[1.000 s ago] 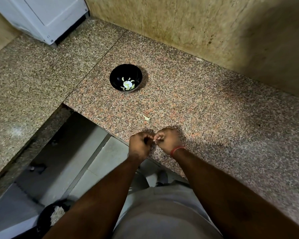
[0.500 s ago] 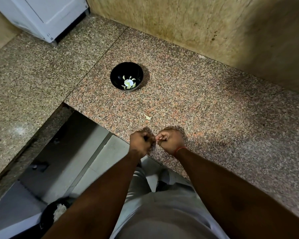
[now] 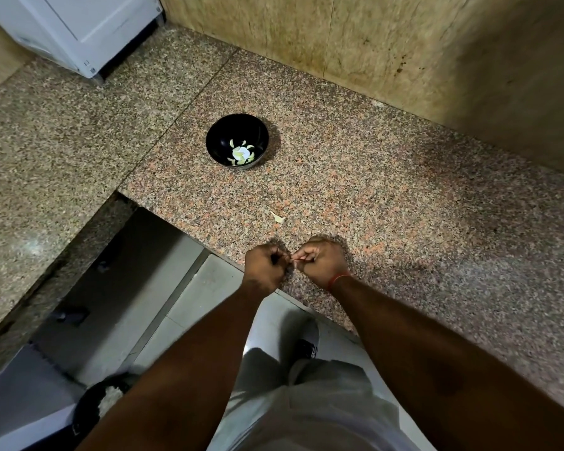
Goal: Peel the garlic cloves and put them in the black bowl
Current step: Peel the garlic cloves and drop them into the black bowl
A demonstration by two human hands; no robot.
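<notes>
Between both hands (image 3: 295,260) — clove orientation hidden.

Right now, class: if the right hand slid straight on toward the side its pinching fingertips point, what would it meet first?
The right hand points its fingertips leftward, so it would first meet the left hand, almost touching it above the counter edge. Whatever they pinch between them is too small to identify.

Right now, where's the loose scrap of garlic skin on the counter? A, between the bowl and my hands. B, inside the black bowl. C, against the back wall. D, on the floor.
A: the skin scrap lies on the counter, nearer than the bowl and just beyond the left hand and right hand.
</notes>
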